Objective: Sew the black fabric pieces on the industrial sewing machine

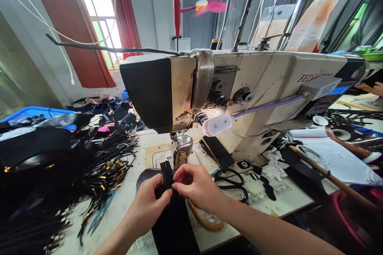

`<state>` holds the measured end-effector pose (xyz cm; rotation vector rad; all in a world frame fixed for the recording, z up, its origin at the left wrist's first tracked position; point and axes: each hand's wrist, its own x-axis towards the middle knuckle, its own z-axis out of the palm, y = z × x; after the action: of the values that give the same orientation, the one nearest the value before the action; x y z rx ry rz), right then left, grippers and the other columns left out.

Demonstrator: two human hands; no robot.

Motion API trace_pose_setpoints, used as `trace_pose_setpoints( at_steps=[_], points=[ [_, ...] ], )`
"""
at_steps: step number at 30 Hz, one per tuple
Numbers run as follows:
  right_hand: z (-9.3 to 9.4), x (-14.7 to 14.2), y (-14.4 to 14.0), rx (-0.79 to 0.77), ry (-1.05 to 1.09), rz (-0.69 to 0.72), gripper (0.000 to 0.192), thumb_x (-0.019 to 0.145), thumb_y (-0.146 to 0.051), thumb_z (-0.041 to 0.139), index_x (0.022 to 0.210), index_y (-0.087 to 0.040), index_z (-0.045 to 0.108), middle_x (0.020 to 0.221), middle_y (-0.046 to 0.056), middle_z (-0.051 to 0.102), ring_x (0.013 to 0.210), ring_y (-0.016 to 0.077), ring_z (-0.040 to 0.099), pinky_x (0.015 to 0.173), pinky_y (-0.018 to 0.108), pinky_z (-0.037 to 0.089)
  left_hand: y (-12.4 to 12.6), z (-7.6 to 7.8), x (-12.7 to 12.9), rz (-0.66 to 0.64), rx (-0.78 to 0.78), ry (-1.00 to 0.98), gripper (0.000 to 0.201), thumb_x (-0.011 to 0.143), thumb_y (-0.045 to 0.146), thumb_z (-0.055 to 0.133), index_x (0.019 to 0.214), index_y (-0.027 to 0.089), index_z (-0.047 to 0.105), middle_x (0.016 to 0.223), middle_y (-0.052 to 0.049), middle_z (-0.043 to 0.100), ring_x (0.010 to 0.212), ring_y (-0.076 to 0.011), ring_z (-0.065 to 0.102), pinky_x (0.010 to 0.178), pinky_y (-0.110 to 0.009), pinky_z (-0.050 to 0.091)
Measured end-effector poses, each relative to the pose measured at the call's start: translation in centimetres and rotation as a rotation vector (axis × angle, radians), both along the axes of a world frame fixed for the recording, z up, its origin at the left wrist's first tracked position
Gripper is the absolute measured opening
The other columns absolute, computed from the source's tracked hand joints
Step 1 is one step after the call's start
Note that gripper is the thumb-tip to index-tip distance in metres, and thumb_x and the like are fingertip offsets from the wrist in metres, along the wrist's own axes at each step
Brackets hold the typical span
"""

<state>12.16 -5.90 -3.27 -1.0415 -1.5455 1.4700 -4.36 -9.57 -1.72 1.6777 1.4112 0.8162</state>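
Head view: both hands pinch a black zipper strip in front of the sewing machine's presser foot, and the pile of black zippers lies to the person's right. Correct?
Not quite. The head view shows the pile of black zippers on the person's left, not right. The rest holds: the left hand and right hand both pinch the black zipper strip in front of the sewing machine's presser foot.

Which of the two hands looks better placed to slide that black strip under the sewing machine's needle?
Probably the right hand: it pinches the black strip nearest the presser foot; the left hand grips lower.
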Motion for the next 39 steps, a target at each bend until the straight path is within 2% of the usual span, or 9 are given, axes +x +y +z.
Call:
trace_pose_setpoints(
  at_steps=[4,7,10,13,19,30,34,37,39],
  points=[
    [0.1,0.2,-0.2,0.069,-0.047,-0.004,0.014,0.068,-0.025,0.067,0.078,-0.018,0.061,0.066,-0.002,0.057,0.061,0.0133,0.052,0.056,0.026,0.041,-0.1,-0.2,-0.1,0.013,0.0,0.023,0.017,0.08,0.034,0.053,0.077,0.018,0.058,0.073,0.0,0.058,0.069,-0.0159,0.048,0.061,-0.027,0.037],
    [0.6,1.1,0.2,0.248,-0.098,0.008,0.027,0.07,-0.023,0.069,0.096,-0.019,0.062,0.092,0.003,0.061,0.085,0.0182,0.056,0.076,0.031,0.045,-0.1,0.0,-0.3,0.015,0.015,-0.026,0.017,0.08,0.033,0.054,0.082,0.017,0.061,0.079,-0.002,0.064,0.076,-0.0184,0.054,0.068,-0.028,0.042],
    [1.0,2.1,1.4,0.39,-0.128,0.303,0.032,0.076,-0.031,0.07,0.105,-0.02,0.061,0.115,0.005,0.058,0.108,0.0209,0.052,0.097,0.033,0.039,-0.3,0.8,-0.4,-0.005,0.029,-0.053,0.019,0.08,0.032,0.054,0.088,0.017,0.064,0.087,-0.004,0.069,0.084,-0.0211,0.058,0.076,-0.03,0.045],
    [1.3,2.3,2.5,0.324,-0.175,0.468,0.025,0.075,-0.036,0.073,0.09,-0.019,0.061,0.096,0.0,0.063,0.092,0.0184,0.056,0.086,0.029,0.042,-0.8,1.4,-0.5,0.003,0.026,0.024,0.019,0.078,0.03,0.053,0.084,0.017,0.065,0.083,-0.004,0.07,0.079,-0.0209,0.059,0.071,-0.03,0.044],
    [2.0,0.5,1.4,0.28,-0.2,0.334,0.014,0.068,-0.023,0.068,0.075,-0.018,0.057,0.074,-0.004,0.056,0.074,0.013,0.048,0.069,0.023,0.037,-1.6,1.7,-0.7,0.071,0.056,0.117,0.019,0.078,0.03,0.05,0.082,0.018,0.064,0.082,-0.005,0.07,0.08,-0.0231,0.061,0.071,-0.031,0.043],
    [2.1,0.0,-0.6,0.334,-0.291,0.177,0.011,0.071,-0.019,0.061,0.07,-0.019,0.049,0.072,-0.003,0.051,0.073,0.0144,0.045,0.063,0.025,0.032,-1.9,2.2,-1.6,0.061,-0.01,0.2,0.027,0.079,0.041,0.053,0.066,0.018,0.059,0.065,0.002,0.053,0.066,-0.0152,0.044,0.061,-0.026,0.031],
    [3.3,2.4,-0.4,0.425,-0.239,0.28,0.029,0.078,-0.027,0.065,0.104,-0.021,0.055,0.104,0.004,0.059,0.1,0.0203,0.054,0.088,0.031,0.043,-1.4,3.0,-2.2,0.056,-0.005,0.106,0.031,0.079,0.045,0.053,0.065,0.017,0.059,0.063,0.003,0.048,0.065,-0.0144,0.041,0.06,-0.026,0.031],
    [4.4,4.7,0.0,0.668,-0.215,0.542,0.064,0.071,-0.014,0.065,0.13,-0.023,0.044,0.147,0.013,0.033,0.14,0.0271,0.034,0.109,0.039,0.037,-1.3,4.3,-2.3,0.083,-0.022,0.005,0.032,0.076,0.048,0.057,0.07,0.017,0.063,0.067,0.001,0.054,0.067,-0.0158,0.045,0.062,-0.026,0.034],
    [4.6,5.5,0.0,0.844,-0.374,0.626,0.075,0.066,-0.011,0.071,0.134,-0.026,0.043,0.157,0.014,0.015,0.147,0.0329,0.022,0.114,0.049,0.032,-1.4,5.0,-1.9,0.068,-0.035,-0.033,0.032,0.076,0.047,0.057,0.073,0.016,0.064,0.069,0.0,0.057,0.068,-0.0161,0.047,0.062,-0.026,0.036]
  ],
)
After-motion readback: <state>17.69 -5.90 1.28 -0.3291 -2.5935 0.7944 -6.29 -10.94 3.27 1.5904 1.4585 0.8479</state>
